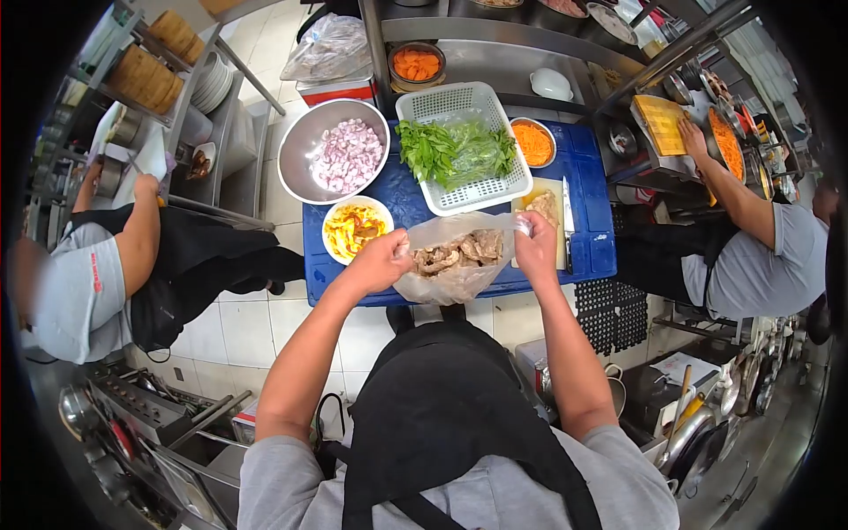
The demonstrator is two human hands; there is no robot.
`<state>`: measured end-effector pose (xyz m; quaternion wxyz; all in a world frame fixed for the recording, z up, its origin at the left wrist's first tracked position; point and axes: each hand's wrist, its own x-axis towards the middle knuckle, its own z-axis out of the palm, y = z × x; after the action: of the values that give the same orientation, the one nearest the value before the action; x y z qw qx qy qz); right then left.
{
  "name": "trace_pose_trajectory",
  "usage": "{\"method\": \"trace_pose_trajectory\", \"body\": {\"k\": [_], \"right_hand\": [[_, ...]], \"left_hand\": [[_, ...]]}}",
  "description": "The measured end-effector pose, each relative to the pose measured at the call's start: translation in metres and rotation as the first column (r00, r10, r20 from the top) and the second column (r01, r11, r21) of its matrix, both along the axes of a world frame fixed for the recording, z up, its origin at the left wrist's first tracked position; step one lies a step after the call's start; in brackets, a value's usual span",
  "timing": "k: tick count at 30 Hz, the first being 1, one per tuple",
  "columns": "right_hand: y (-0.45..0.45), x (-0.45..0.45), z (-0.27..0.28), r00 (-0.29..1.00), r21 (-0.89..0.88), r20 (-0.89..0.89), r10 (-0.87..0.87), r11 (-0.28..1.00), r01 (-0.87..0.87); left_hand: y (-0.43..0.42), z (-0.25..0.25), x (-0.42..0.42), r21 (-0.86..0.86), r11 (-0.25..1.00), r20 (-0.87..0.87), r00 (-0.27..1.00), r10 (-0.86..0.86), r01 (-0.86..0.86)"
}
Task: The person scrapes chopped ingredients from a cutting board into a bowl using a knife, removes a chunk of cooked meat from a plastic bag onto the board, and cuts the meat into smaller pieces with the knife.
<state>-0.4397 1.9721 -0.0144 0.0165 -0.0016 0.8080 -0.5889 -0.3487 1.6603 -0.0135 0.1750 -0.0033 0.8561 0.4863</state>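
A clear plastic bag (433,284) of brown cooked meat pieces (459,253) hangs between my hands at the near edge of the blue table. My left hand (382,261) grips the bag's left rim, and my right hand (535,244) pinches its right rim, so its mouth is spread. Beyond my right hand, a cutting board (552,252) carries more meat (542,208), with a knife (567,212) along its right side. Close to my left hand stands a white bowl (331,252) of yellow and reddish strips.
On the blue table (592,190) are a steel bowl (291,159) of chopped onion, a white basket (455,205) of leafy greens and a bowl of shredded carrot (533,143). Co-workers stand at the left (79,291) and right (751,265). A steel shelf (495,71) stands behind.
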Motion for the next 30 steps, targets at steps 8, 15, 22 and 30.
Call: {"method": "trace_pose_trajectory", "body": {"k": [8,15,22,30], "right_hand": [[0.006,-0.003,-0.012,1.0,-0.035,0.021,-0.001,0.999,0.001],[-0.001,0.01,0.007,0.956,0.192,-0.196,0.216,0.965,-0.179],[-0.027,0.031,0.026,0.749,0.463,-0.177,0.638,0.726,-0.509],[-0.018,0.01,0.006,0.809,0.481,-0.092,0.58,0.737,-0.474]], "left_hand": [[0.005,0.065,0.022,-0.681,0.543,0.19,0.834,-0.518,0.492],[0.008,0.057,0.009,0.071,0.974,0.044,0.975,-0.217,0.214],[0.087,-0.014,-0.007,0.274,0.952,-0.181,0.979,-0.09,0.138],[0.127,-0.068,-0.02,0.381,0.915,0.109,0.989,0.1,-0.135]]}}
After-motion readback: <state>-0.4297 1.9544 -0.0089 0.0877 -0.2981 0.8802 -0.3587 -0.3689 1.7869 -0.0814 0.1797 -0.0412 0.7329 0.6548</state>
